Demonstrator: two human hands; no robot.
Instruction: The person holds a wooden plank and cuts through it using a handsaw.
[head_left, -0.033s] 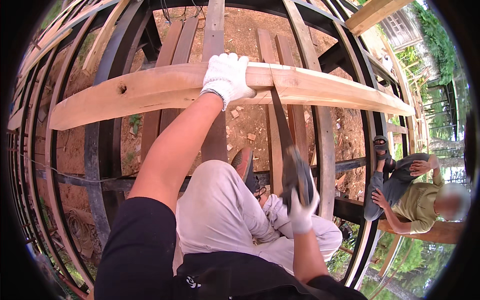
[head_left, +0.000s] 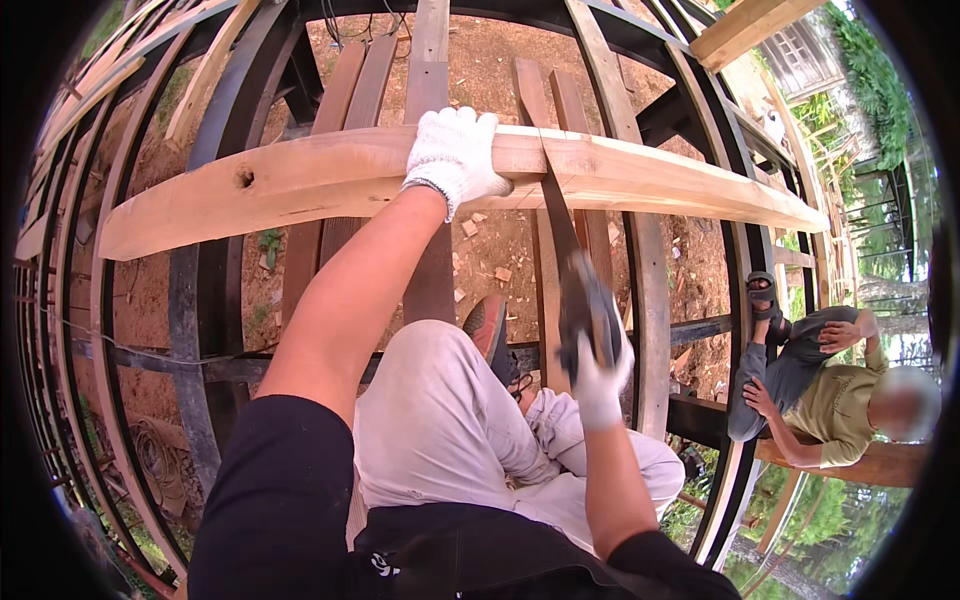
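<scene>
A long pale timber beam [head_left: 310, 175] lies crosswise in front of me, with a dark knot hole toward its left end. My left hand [head_left: 455, 155], in a white knitted glove, grips the beam near its middle, fingers over the top and thumb on the near side. My right hand [head_left: 604, 385], also gloved, is closed around the dark handle of a handsaw [head_left: 563, 235]. The saw's blade meets the beam at a cut line just right of my left hand. Part of the handle is blurred by motion.
Dark metal joists [head_left: 212, 290] and wooden battens [head_left: 648, 290] run away from me, with gaps down to earth and wood chips [head_left: 502, 273]. Brown planks [head_left: 345, 90] lie beyond the beam. At the right a person [head_left: 830, 390] sits near the frame's edge.
My right hand and the saw have moved forward, toward the beam. My left hand and the beam stay where they were.
</scene>
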